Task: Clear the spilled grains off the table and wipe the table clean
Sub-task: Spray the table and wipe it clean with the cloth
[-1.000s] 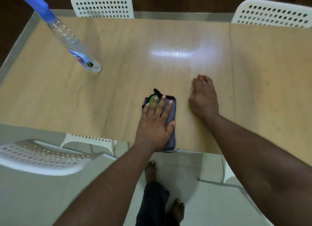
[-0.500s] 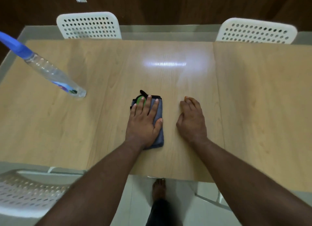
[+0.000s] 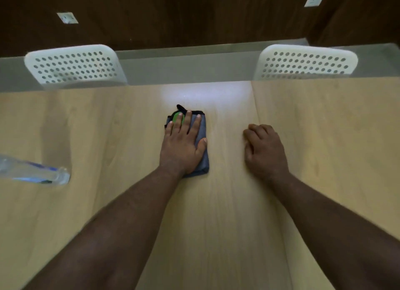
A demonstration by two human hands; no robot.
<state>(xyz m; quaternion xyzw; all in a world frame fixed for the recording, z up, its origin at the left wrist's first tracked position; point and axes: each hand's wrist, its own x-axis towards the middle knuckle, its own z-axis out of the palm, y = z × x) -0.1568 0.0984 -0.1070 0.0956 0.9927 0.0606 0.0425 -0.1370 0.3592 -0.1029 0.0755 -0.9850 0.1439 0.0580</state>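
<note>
A folded grey-blue cloth [image 3: 203, 136] with a black edge and a green patch lies on the light wooden table [image 3: 324, 138], toward its far side. My left hand [image 3: 183, 143] presses flat on the cloth with straight fingers. My right hand [image 3: 265, 151] rests on the bare tabletop to the right of the cloth, fingers loosely curled, holding nothing. No grains show on the table.
A clear spray bottle [image 3: 36, 173] stands at the left edge of view, its top cut off. Two white perforated chairs [image 3: 75, 65] [image 3: 306, 62] sit behind the table's far edge. A dark wooden wall rises beyond.
My left hand has pushed the cloth away from the near edge toward the far side of the table. My right hand moved forward alongside it, and the view tilted up.
</note>
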